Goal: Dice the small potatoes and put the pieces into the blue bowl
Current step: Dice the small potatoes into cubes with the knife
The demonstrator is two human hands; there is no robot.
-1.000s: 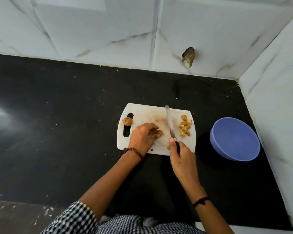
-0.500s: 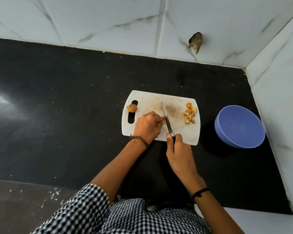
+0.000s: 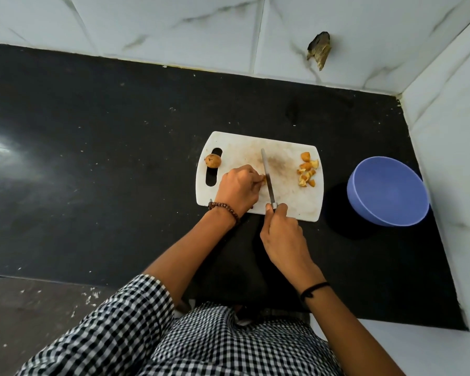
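One wide-angle view from the person's head looks steeply down and slightly forward onto the black table (image 3: 92,158). The cutting board (image 3: 236,147) lies close, near mid-frame. The tiled wall (image 3: 174,23) fills the top, the checked shirt (image 3: 201,343) the bottom, and the blue bowl (image 3: 385,191) sits to the right.

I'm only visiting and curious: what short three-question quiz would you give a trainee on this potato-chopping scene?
1. True or false: the blue bowl already holds the diced pieces.
2. Where does the whole potato lie? A) on the cutting board, at its handle slot; B) in the bowl; C) on a plate.
3. Fill in: the right hand grips the ___ while the left hand holds a potato piece on the board.
Key: 1 false, they lie on the board; 2 A; 3 knife.
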